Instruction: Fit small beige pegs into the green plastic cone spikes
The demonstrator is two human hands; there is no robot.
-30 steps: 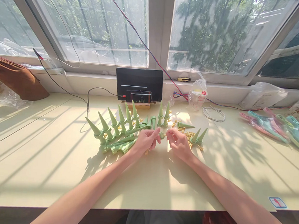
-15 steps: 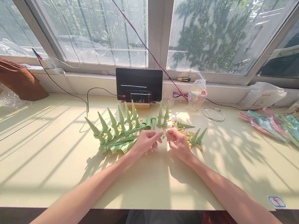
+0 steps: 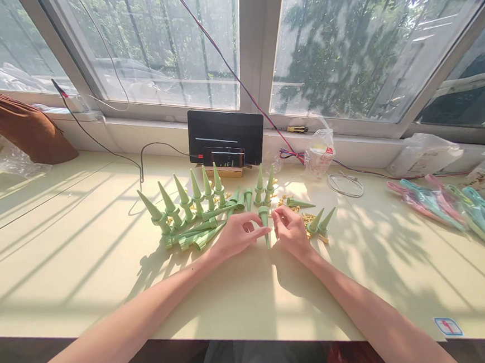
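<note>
Green spike (image 3: pixel 264 220), one, narrow tip toward the person: in front of the tablet (image 3: pixel 224 132), just right of its edge line, pinched between thumb and finger of the left hand (image 3: pixel 240 234). Right hand (image 3: pixel 293 230), farther right of the tablet: fingertips drawn together near the spike's wide end, whether on a small part cannot be told. Handling, as judged: left grip light and steady, wide end uncovered, any push in line with the spike.
</note>
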